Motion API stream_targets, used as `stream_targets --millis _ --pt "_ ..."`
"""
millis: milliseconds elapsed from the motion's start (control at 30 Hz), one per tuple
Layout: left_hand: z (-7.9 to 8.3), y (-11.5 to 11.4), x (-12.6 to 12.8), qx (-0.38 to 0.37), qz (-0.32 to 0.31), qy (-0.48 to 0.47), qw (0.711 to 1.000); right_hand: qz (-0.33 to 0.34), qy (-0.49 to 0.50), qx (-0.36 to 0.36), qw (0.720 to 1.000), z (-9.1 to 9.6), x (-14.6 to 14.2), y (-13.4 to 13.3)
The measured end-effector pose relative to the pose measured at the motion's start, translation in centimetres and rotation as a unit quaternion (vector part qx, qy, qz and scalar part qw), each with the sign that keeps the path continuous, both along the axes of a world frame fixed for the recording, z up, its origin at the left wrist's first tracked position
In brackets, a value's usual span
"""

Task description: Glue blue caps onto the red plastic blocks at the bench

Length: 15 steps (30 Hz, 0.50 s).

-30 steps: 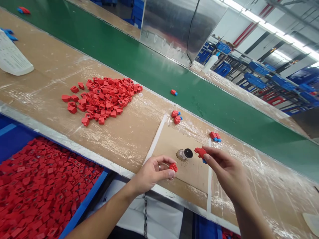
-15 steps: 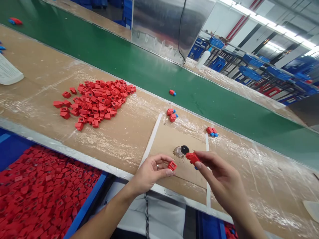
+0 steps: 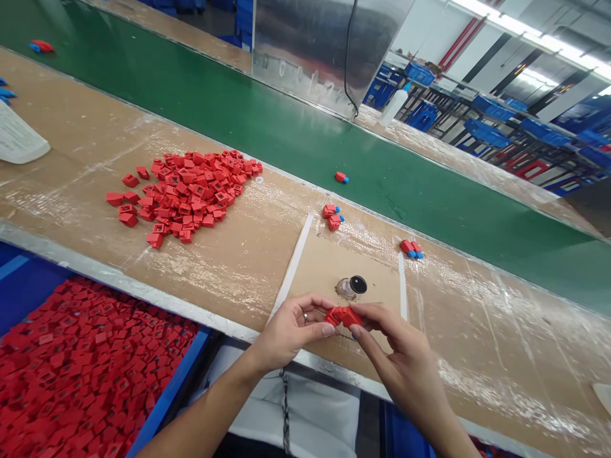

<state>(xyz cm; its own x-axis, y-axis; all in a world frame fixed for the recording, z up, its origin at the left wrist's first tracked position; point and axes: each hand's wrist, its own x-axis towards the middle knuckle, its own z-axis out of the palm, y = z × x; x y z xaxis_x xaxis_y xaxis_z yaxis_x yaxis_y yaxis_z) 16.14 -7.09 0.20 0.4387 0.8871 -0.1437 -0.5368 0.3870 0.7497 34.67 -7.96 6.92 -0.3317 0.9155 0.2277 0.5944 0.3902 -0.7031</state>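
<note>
My left hand [image 3: 293, 327] pinches a small red hollow plastic block [image 3: 332, 317] between thumb and fingers. My right hand [image 3: 394, 337] is closed on a red plastic piece [image 3: 351, 316] with a little blue at its lower end, mostly hidden by the fingers. The two red parts touch in front of me, above a cardboard sheet [image 3: 315, 267] edged with white tape. Just beyond them stands a small clear container with a round black top [image 3: 358, 284]. Two red-and-blue pieces [image 3: 333, 221] lie past the sheet, and another pair [image 3: 411, 249] lies to its right.
A heap of red blocks [image 3: 191, 191] lies on the table to the left. Below it, a blue bin [image 3: 165, 397] is full of red blocks. A green conveyor belt [image 3: 286, 146] crosses behind, carrying a red-and-blue piece [image 3: 342, 177]. A white bottle [image 3: 394, 107] stands beyond.
My right hand has moved left and down from beside the black-topped container, bringing its red piece against the block in my left hand. The piece on the belt appears slightly further right.
</note>
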Motion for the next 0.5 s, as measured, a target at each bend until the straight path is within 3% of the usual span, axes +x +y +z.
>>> stream_targets --millis 500 --pt "0.0 -0.2 0.2 -0.027 0.023 0.052 0.998 0.034 -0.025 0.008 0.999 -1.0 -0.1 -0.4"
